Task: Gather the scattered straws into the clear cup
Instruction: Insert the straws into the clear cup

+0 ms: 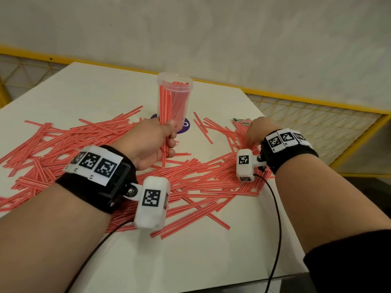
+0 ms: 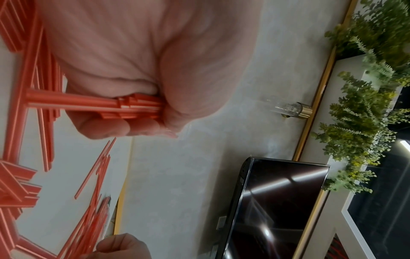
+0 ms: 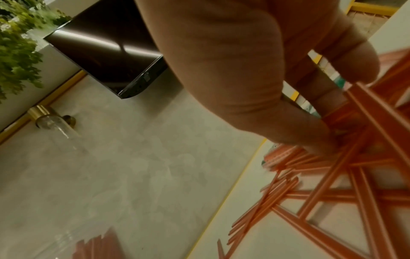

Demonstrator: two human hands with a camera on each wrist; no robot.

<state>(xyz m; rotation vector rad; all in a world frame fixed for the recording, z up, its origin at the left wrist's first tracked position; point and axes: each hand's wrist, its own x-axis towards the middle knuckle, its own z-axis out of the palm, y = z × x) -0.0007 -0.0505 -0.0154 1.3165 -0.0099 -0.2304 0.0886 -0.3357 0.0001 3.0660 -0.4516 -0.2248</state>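
Observation:
A clear cup (image 1: 182, 102) stands upright at the table's far middle with red-and-white straws inside. My left hand (image 1: 167, 142) grips an upright bundle of straws (image 1: 164, 106) that overlaps the cup's left side; the bundle's lower ends (image 2: 99, 105) stick out below my fist (image 2: 155, 73). Scattered straws (image 1: 201, 182) cover the white table (image 1: 190, 261) from left to right. My right hand (image 1: 250, 140) is down on the right-hand heap, thumb and fingers (image 3: 355, 70) pinching a few straws (image 3: 363, 105). The cup (image 3: 66, 243) shows blurred at the lower left of the right wrist view.
A purple round sticker (image 1: 186, 126) lies under the cup. A green packet (image 1: 241, 122) sits beyond my right hand near the table's right edge. A yellow wire fence (image 1: 317, 111) runs behind and to the right. Black cables (image 1: 277, 208) trail from both wrist cameras.

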